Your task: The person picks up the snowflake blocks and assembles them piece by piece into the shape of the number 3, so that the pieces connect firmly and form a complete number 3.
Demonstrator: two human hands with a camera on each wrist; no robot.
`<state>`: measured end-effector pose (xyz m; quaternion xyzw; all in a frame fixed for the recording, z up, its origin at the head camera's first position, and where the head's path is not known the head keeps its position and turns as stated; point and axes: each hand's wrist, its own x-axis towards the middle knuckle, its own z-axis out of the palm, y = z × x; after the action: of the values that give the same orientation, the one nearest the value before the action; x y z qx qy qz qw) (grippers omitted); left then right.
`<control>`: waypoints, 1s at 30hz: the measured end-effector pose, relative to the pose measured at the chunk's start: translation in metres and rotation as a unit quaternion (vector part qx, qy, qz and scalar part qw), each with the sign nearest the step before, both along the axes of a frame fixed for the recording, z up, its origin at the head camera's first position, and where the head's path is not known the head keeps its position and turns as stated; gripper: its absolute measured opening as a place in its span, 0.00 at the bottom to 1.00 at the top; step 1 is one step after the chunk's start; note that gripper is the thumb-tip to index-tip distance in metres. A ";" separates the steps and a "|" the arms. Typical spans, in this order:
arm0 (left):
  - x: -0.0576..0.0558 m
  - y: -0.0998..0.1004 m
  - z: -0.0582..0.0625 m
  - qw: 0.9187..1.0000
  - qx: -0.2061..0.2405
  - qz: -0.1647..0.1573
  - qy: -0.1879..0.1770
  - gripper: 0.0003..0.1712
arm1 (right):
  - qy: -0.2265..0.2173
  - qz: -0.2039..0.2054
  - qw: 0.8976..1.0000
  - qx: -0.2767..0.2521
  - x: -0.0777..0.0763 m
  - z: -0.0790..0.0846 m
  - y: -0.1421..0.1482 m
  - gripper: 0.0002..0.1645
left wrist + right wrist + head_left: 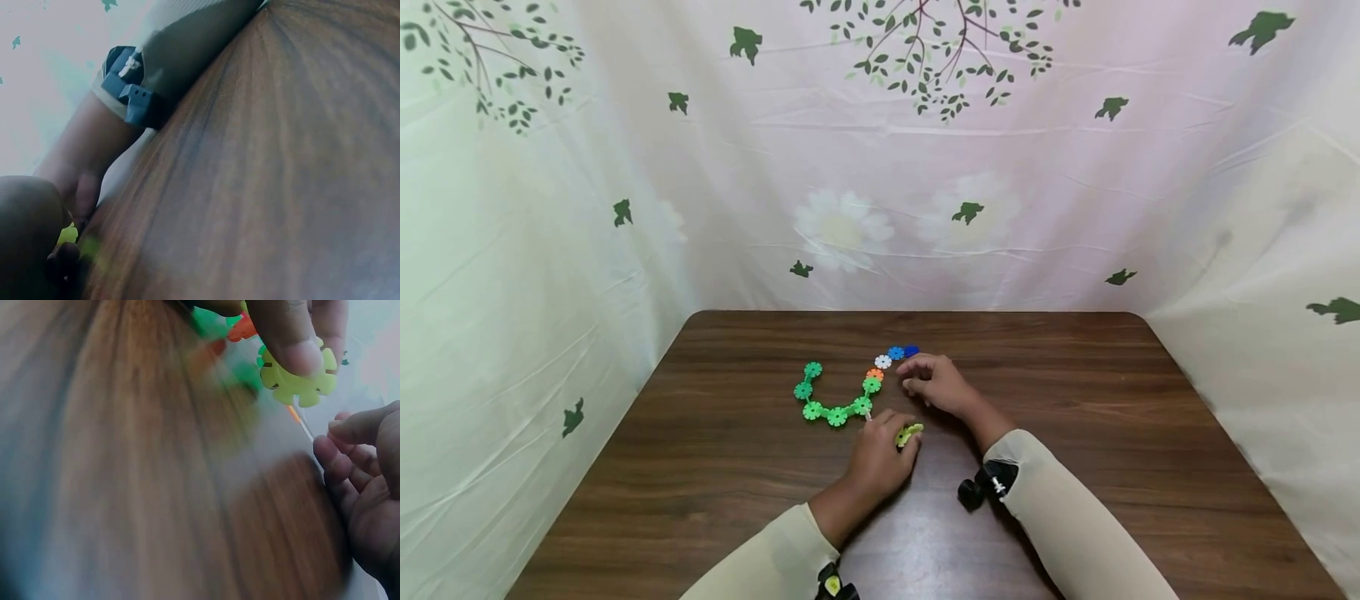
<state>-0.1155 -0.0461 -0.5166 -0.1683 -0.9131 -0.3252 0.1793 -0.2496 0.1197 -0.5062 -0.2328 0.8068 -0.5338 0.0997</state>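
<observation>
The person wears long beige sleeves (1078, 521). At the right wrist is a black device (987, 479) with small white part (997, 486); the left device (827, 572) has a yellow spot (832, 585).

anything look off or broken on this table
Nothing looks spilled or clearly damaged. The one slight oddity is the dark blue flower-shaped plastic piece by the right hand: it seems tilted, showing flatter than the lighter blue flower-shaped plastic piece beside it, though the hand may hide part.

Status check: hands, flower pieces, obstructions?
Left hand gripping yellow piece. Right hand near dark blue piece, nothing visibly held. Green pieces curving across table. No obstruction seen.
</observation>
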 end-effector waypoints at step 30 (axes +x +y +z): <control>0.002 -0.004 0.002 0.996 0.082 0.006 -0.033 0.06 | 0.001 -0.021 0.998 0.051 -0.014 -0.002 -0.022 0.17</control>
<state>-0.1132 -0.0503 -0.5143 -0.1369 -0.8897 -0.4033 0.1645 -0.2636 0.0975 -0.5079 -0.2108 0.8379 -0.4934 0.0999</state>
